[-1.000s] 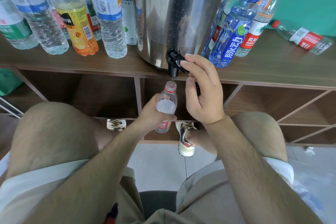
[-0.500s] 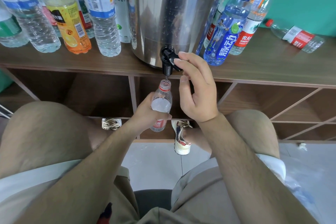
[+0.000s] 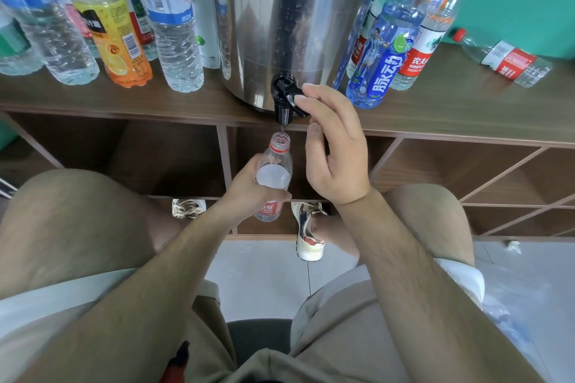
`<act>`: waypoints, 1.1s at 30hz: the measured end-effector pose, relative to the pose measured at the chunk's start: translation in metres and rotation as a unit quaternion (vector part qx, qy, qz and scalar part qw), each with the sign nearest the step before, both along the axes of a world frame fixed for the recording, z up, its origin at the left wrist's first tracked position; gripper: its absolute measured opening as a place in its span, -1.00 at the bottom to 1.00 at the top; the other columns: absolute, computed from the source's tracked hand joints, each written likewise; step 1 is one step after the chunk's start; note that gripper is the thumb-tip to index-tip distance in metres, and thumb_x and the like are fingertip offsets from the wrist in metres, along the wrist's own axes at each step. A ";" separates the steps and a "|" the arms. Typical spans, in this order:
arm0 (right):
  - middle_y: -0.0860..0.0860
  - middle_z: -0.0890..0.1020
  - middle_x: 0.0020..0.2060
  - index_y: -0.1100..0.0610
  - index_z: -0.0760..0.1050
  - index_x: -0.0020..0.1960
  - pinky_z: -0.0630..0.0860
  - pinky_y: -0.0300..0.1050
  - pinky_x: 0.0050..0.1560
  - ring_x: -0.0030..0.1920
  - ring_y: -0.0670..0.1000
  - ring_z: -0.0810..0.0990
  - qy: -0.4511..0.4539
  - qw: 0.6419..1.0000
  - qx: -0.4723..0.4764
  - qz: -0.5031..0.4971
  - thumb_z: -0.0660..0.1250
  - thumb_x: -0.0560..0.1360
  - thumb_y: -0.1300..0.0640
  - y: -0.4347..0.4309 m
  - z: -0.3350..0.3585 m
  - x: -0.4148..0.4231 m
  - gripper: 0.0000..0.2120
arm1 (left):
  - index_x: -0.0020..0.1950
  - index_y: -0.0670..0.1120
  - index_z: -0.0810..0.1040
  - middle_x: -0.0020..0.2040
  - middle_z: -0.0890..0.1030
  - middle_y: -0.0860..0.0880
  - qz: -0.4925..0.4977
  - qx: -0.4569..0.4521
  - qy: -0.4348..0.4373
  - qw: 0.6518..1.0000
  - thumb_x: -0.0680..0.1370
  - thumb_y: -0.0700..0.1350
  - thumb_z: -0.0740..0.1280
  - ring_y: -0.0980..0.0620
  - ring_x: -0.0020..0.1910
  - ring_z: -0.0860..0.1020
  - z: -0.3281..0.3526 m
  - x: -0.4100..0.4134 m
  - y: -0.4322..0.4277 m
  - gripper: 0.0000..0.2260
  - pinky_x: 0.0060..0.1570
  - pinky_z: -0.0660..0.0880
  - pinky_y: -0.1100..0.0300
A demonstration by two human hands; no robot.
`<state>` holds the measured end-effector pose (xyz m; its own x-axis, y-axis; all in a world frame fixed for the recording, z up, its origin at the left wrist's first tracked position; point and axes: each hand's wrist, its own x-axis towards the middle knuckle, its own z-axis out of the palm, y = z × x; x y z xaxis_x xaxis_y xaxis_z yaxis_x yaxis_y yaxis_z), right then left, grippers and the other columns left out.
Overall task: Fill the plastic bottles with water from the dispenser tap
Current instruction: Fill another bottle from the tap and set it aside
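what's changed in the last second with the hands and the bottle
Nothing among the things visibly moved; only the view drifted a little. The left hand still holds the small bottle under the tap, the right hand still holds the tap lever, and a thin stream falls into the bottle's mouth. The water level looks the same.

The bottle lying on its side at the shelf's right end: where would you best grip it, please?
Probably grip the bottle round its labelled middle, from above: it lies flat on the shelf, red cap pointing left, so its round side faces up.
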<state>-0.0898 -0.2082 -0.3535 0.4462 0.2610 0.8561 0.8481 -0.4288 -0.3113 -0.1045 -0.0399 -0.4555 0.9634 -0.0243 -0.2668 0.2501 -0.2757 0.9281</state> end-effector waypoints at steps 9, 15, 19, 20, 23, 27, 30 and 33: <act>0.18 0.54 0.37 0.20 0.51 0.38 0.42 0.00 0.43 0.41 -0.05 0.46 -0.002 1.000 0.002 0.000 0.16 0.59 0.41 0.000 -0.001 0.001 -0.59 | 0.44 0.19 0.34 0.26 0.53 0.10 0.005 0.004 0.007 1.000 0.34 -0.09 0.68 -0.05 0.28 0.53 0.001 0.000 0.000 -0.21 0.30 0.53 -0.08; 0.14 0.52 0.38 0.18 0.50 0.39 0.44 0.02 0.42 0.41 -0.04 0.47 -0.001 1.000 0.000 -0.001 0.16 0.60 0.40 0.000 0.000 0.000 -0.59 | 0.47 0.14 0.33 0.30 0.53 0.05 0.005 0.005 0.011 1.000 0.36 -0.13 0.67 -0.07 0.31 0.52 0.004 -0.002 -0.001 -0.21 0.37 0.50 -0.21; 0.13 0.51 0.38 0.18 0.50 0.39 0.45 0.03 0.42 0.39 0.08 0.50 0.003 1.000 -0.003 -0.001 0.16 0.59 0.40 0.001 0.000 -0.001 -0.59 | 0.48 0.14 0.33 0.30 0.52 0.05 0.007 0.009 0.015 1.000 0.37 -0.13 0.67 -0.08 0.32 0.51 0.005 -0.003 -0.001 -0.21 0.38 0.49 -0.22; 0.13 0.51 0.38 0.18 0.50 0.38 0.45 0.03 0.41 0.39 0.08 0.50 0.003 1.000 -0.004 -0.002 0.16 0.59 0.40 0.001 0.000 -0.001 -0.59 | 0.48 0.13 0.32 0.30 0.52 0.04 0.006 0.008 0.015 1.000 0.37 -0.13 0.66 -0.08 0.32 0.51 0.005 -0.003 -0.001 -0.21 0.38 0.49 -0.22; 0.13 0.51 0.38 0.19 0.50 0.38 0.46 0.03 0.41 0.38 0.09 0.50 0.004 1.000 -0.004 -0.003 0.16 0.59 0.40 0.001 0.001 -0.002 -0.59 | 0.48 0.13 0.33 0.30 0.52 0.04 0.004 0.009 0.013 1.000 0.38 -0.14 0.66 -0.08 0.32 0.51 0.006 -0.003 -0.001 -0.21 0.39 0.48 -0.22; 0.16 0.53 0.37 0.19 0.50 0.38 0.47 0.06 0.40 0.38 0.10 0.51 0.004 1.000 -0.005 -0.002 0.16 0.59 0.40 0.002 0.001 -0.002 -0.59 | 0.46 0.15 0.33 0.28 0.52 0.07 0.004 0.015 0.010 1.000 0.37 -0.12 0.67 -0.05 0.29 0.52 0.005 -0.002 -0.001 -0.21 0.36 0.50 -0.15; 0.16 0.52 0.37 0.19 0.49 0.38 0.47 0.07 0.40 0.38 0.08 0.51 0.002 1.000 -0.006 0.001 0.15 0.59 0.41 0.001 0.001 -0.002 -0.59 | 0.45 0.17 0.33 0.26 0.52 0.10 0.006 0.018 0.008 1.000 0.36 -0.10 0.68 -0.01 0.26 0.52 0.004 -0.002 -0.001 -0.21 0.31 0.51 -0.06; 0.15 0.52 0.38 0.19 0.49 0.39 0.46 0.07 0.41 0.41 0.00 0.49 0.005 1.000 -0.005 0.002 0.15 0.59 0.41 0.000 0.001 -0.001 -0.57 | 0.44 0.19 0.33 0.26 0.52 0.12 0.011 0.024 0.009 1.000 0.35 -0.09 0.68 0.00 0.25 0.52 0.003 -0.001 -0.002 -0.21 0.29 0.51 -0.06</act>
